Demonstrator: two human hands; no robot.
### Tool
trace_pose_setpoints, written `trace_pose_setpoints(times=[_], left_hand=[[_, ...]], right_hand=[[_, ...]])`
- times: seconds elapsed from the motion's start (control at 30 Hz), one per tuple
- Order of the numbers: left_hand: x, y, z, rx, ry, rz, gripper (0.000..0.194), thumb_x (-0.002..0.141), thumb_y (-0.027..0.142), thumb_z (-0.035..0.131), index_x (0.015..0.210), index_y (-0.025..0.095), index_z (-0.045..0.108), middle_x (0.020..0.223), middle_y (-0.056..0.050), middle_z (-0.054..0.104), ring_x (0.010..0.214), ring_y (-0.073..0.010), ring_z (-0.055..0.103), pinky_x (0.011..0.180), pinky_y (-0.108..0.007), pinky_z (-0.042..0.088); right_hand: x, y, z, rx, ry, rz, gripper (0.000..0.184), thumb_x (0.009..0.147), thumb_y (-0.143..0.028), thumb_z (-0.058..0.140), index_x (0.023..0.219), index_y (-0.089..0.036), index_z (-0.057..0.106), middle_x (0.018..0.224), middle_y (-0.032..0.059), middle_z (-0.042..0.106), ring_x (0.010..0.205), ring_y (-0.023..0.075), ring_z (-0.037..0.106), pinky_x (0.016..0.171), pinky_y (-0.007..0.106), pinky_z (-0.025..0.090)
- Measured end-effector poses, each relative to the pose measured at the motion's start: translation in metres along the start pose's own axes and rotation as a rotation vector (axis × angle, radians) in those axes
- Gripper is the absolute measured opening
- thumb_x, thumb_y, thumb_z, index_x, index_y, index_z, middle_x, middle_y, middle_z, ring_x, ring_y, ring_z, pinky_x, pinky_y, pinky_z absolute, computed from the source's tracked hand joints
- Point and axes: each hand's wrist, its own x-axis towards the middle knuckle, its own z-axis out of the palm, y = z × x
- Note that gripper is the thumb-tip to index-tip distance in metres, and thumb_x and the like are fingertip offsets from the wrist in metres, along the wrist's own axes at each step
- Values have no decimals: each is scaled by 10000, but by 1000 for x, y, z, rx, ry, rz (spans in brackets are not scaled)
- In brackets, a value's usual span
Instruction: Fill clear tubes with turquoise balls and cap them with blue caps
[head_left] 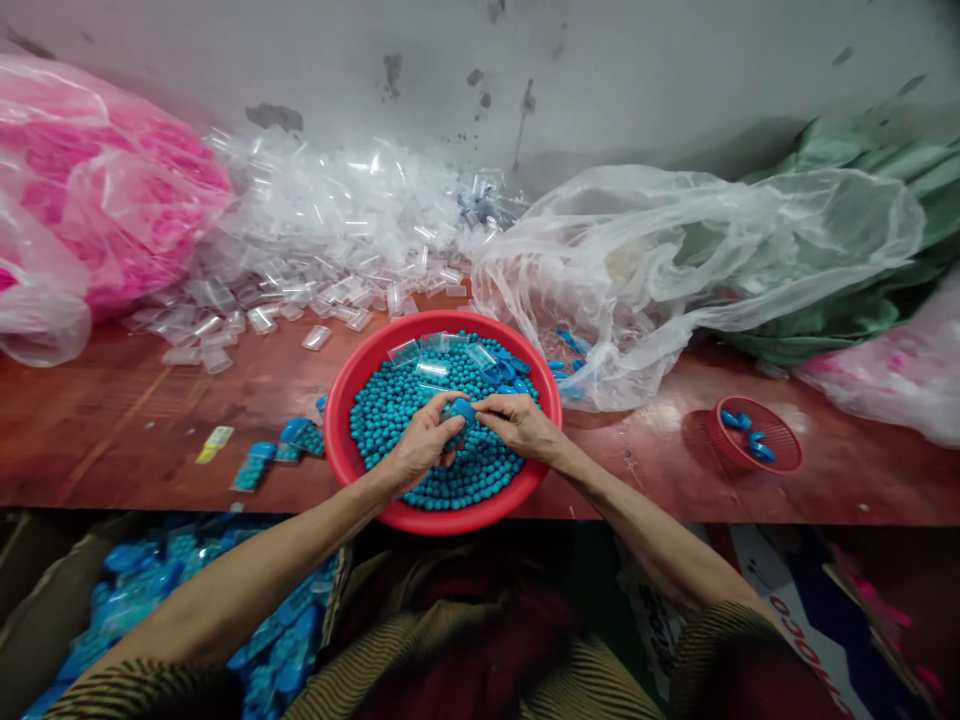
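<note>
Over the red basin (339, 400) my left hand (429, 437) is closed around a small clear container of blue beads with a blue cap (463, 411). My right hand (519, 422) pinches at the edge of that cap from the right; its fingertips touch it. Loose blue beads (390, 415) fill the basin. On top of them lie a few clear plastic containers (433, 370) and several blue caps (506, 372) at the back right. My fingers partly hide the container.
Filled blue containers (255, 466) lie left of the basin. A heap of clear containers (322, 230) is behind, beside a pink-filled bag (112, 190). Crumpled clear plastic (637, 260) spreads at the back right. A small red basket (756, 436) holds blue caps. Below left, a box holds filled containers (292, 640).
</note>
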Motion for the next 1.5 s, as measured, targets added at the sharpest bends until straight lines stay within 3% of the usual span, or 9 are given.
trace_pose_setpoints(times=[0.17, 0.33, 0.5, 0.63, 0.7, 0.87, 1.17, 1.33, 1.5], left_hand=[[1, 8, -13, 87, -132, 44, 508, 770, 428, 588, 1184, 207, 394, 611, 52, 560, 399, -99, 543, 378, -191, 412], [-2, 13, -16, 120, -141, 58, 484, 801, 413, 551, 1188, 197, 356, 623, 56, 558, 399, -86, 535, 381, -182, 396], [-6, 10, -6, 156, -60, 84, 627, 786, 394, 566, 1313, 200, 286, 592, 88, 482, 368, -70, 475, 364, -186, 359], [-6, 6, -2, 91, 11, 138, 647, 777, 400, 589, 1330, 189, 327, 571, 89, 457, 397, -46, 387, 404, -180, 307], [-5, 4, -1, 63, 21, 164, 581, 764, 398, 614, 1263, 177, 415, 619, 67, 494, 477, -51, 413, 471, -181, 340], [-4, 4, 2, 13, 45, 206, 375, 735, 365, 641, 1027, 168, 510, 873, 6, 575, 758, -100, 525, 740, -215, 428], [2, -15, 4, 193, 187, 221, 212, 755, 290, 543, 936, 187, 504, 872, -2, 561, 809, -140, 518, 762, -251, 429], [-5, -2, -19, 470, 150, 214, 285, 767, 313, 538, 1023, 188, 531, 735, 14, 535, 675, -139, 492, 666, -255, 422], [-39, 20, -87, 728, 353, 165, 377, 784, 435, 501, 1079, 202, 524, 759, 2, 593, 623, -146, 537, 595, -256, 429]], right_hand=[[4, -4, -12, 288, -80, 170, 266, 768, -230, 575, 1010, -165, 665, 888, 28, 639, 650, 93, 569, 605, 237, 491], [15, -5, -4, 428, 102, 317, 491, 738, -274, 606, 1211, -166, 529, 917, 31, 628, 635, 107, 575, 566, 260, 526], [12, -16, 10, 30, 6, 150, 453, 854, -282, 492, 1287, -150, 484, 1071, 88, 627, 924, 182, 604, 831, 349, 500], [4, -31, 18, -279, -198, 46, 869, 758, -440, 632, 1425, -48, 237, 1264, 223, 477, 1139, 291, 507, 921, 421, 450], [2, -35, 23, -414, -215, 60, 994, 720, -488, 654, 1450, -54, 139, 1274, 246, 437, 1096, 317, 530, 850, 433, 484], [1, -37, 34, -706, -170, 35, 900, 788, -517, 534, 1463, -111, 99, 1151, 201, 504, 878, 273, 607, 659, 356, 510], [-1, -37, 50, -785, -202, 95, 824, 800, -529, 465, 1441, -113, 157, 1134, 185, 517, 771, 245, 630, 605, 336, 493], [0, -32, 38, -682, -304, 94, 845, 829, -554, 470, 1458, -131, 97, 1263, 189, 486, 926, 262, 623, 705, 341, 498], [13, -10, 2, -916, -147, 295, 447, 921, -395, 410, 1271, -123, 465, 1117, 148, 609, 990, 257, 597, 785, 335, 461]])
